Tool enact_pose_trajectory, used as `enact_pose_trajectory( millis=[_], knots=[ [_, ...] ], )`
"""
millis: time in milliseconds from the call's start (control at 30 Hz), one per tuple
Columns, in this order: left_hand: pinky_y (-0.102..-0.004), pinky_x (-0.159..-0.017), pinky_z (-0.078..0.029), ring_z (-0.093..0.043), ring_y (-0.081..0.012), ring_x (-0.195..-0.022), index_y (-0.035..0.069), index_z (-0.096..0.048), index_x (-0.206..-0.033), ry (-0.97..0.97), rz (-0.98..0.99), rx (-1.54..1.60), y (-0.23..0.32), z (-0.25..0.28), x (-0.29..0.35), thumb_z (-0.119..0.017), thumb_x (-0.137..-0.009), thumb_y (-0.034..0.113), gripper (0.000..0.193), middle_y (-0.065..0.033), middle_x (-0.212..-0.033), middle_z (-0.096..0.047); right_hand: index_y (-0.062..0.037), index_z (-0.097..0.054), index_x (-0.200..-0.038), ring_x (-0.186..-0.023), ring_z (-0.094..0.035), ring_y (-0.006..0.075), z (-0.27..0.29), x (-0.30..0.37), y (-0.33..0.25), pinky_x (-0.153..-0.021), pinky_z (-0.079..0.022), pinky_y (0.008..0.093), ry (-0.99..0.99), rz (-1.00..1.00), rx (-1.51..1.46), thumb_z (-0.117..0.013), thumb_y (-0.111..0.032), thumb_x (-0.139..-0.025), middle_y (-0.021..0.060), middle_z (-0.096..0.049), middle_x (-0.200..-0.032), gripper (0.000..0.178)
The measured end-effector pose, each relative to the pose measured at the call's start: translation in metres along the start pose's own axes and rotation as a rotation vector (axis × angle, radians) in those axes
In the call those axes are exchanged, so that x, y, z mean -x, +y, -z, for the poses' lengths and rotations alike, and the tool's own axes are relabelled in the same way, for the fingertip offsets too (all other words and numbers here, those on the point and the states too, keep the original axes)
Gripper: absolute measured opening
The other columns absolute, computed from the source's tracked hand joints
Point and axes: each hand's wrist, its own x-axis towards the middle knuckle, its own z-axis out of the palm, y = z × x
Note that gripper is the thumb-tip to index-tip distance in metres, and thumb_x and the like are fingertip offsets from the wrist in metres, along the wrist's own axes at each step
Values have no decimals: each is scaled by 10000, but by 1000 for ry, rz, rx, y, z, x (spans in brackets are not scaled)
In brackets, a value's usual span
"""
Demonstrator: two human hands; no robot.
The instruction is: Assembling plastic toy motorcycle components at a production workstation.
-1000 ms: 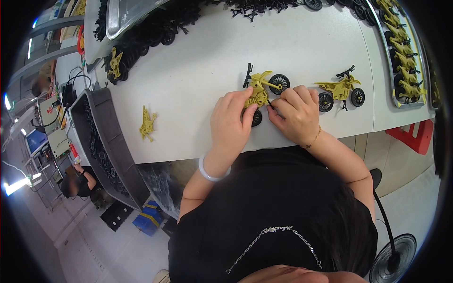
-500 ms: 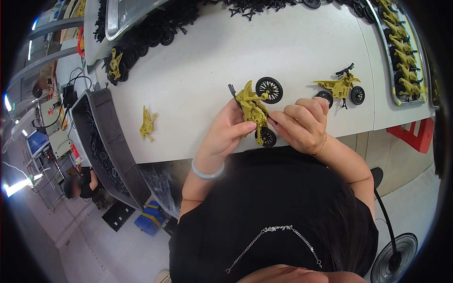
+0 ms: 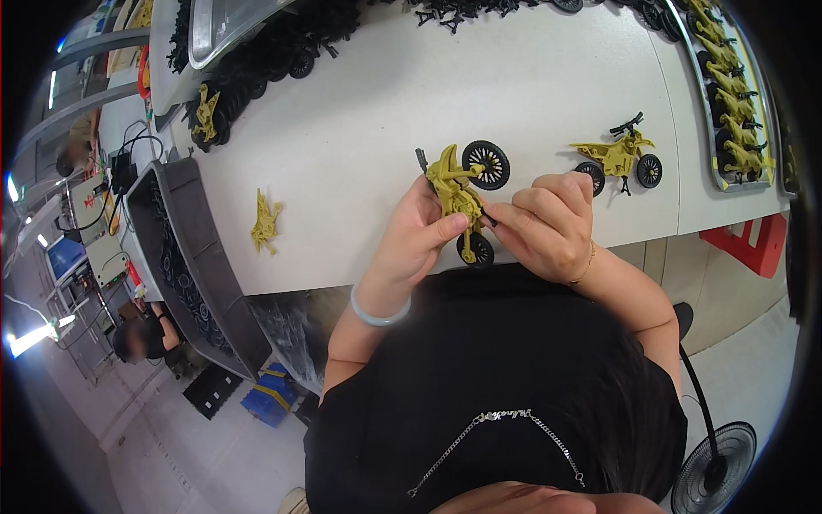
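Note:
My left hand is closed around a yellow toy motorcycle just above the table's near edge. Handlebars and two black spoked wheels show on it. Against its side, my right hand pinches a small black part; the fingers hide most of this part. A second toy motorcycle, with handlebars, wheels and a stand, is to the right of my hands. Off to the left lies a wheelless yellow motorcycle body. Another yellow body rests by the black wheels at the far left.
Black plastic parts are heaped along the table's back edge, beside a metal tray. At right, another tray holds several toy motorcycles. A grey bin stands left, a red stool right. Co-workers sit farther left.
The held motorcycle has shifted and turned very slightly, its lower wheel moving a little left. Both hands keep their grip in nearly the same place.

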Motion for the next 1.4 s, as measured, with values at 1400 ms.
enact_pose_trajectory(
  millis=[1400],
  knots=[
    [-323,-730,-543,-647,-202,-848,18,-437,-1141,102,-68,-359,0,-4,2,-732,-790,94,465,-126,-926,-643,-95,-661,-968,-760,-515,160,13,6,7,-678,-348,286,72,55,-145,-724,-221,-619,4,-570,-877,376]
  ],
)
